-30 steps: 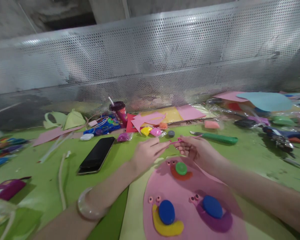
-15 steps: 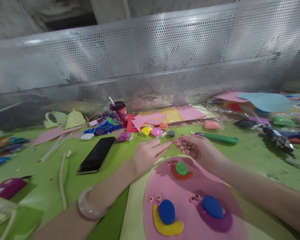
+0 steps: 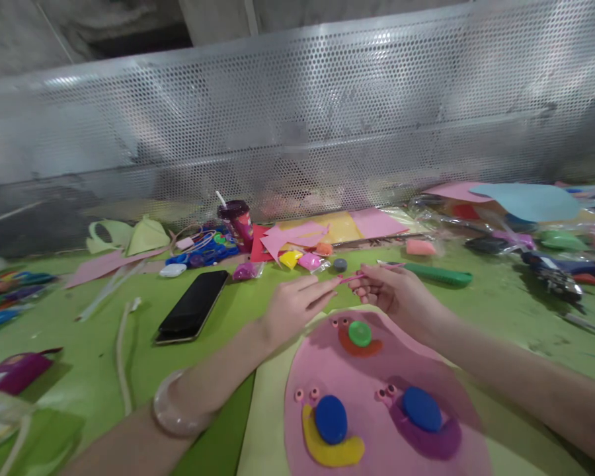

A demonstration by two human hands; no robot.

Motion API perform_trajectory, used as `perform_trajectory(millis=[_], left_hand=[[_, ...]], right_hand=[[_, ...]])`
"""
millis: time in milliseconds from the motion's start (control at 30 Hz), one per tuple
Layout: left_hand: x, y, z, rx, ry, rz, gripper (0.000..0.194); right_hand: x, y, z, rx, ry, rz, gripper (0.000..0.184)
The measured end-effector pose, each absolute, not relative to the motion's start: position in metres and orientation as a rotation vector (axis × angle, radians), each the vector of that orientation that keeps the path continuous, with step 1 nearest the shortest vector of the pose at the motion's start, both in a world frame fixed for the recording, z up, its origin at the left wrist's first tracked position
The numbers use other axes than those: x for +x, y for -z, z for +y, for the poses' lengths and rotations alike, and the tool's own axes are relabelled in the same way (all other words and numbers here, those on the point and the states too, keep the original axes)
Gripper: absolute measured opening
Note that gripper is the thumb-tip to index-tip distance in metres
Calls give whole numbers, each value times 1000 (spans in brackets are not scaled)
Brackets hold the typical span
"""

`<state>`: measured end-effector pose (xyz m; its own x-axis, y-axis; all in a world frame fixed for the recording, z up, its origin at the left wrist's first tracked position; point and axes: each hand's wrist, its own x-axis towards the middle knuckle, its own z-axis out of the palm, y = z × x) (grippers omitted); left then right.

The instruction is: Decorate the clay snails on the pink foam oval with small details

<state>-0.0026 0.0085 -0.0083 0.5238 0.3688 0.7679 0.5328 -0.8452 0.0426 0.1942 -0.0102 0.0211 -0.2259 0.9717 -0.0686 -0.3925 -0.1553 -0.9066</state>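
My left hand (image 3: 295, 303) and my right hand (image 3: 391, 291) meet fingertip to fingertip above a pink sheet (image 3: 377, 390) and pinch a thin pink strip (image 3: 350, 278) between them. Both hands' fingers are closed on it. On the pink sheet lie three clay snails: an orange one with a green shell (image 3: 359, 336), a yellow one with a blue shell (image 3: 331, 430) and a purple one with a blue shell (image 3: 424, 420). A pale bangle (image 3: 176, 410) sits on my left wrist.
A black phone (image 3: 193, 306) lies left of my hands on the green table (image 3: 104, 344). Behind are a cup with a straw (image 3: 238, 223), coloured clay lumps (image 3: 302, 259), a green-handled knife (image 3: 434, 273), paper sheets (image 3: 337, 226) and a perforated metal wall (image 3: 297, 125).
Almost nothing differs. My right hand has edged slightly up and closer to the left, still pinching the pink strip.
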Motion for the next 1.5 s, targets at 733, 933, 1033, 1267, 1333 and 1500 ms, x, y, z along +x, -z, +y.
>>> perform_trajectory(millis=[733,933,1033,1267,1333,1500], left_hand=[[8,-2,-1,-2708,1829,-1282,14],[10,-4,-4,-2688,1796,-1239,13],[11,-4,-5,-2697,1789,-1218,16],[9,-2,0,-2678,1812,-1247,16],[8,-1,1,-2689,1817,-1246,13],[10,-1,0,-2712,1822,-1213,11]], right_hand=[[189,-25,-24,-892,-1259,-1349,23],[189,-28,-27,-904,-1195,-1419,22],[188,-29,-29,-925,-1183,-1445,22],[192,-23,-22,-873,-1227,-1393,23],[192,-23,-21,-878,-1231,-1406,23],[190,-25,-23,-899,-1239,-1428,21]])
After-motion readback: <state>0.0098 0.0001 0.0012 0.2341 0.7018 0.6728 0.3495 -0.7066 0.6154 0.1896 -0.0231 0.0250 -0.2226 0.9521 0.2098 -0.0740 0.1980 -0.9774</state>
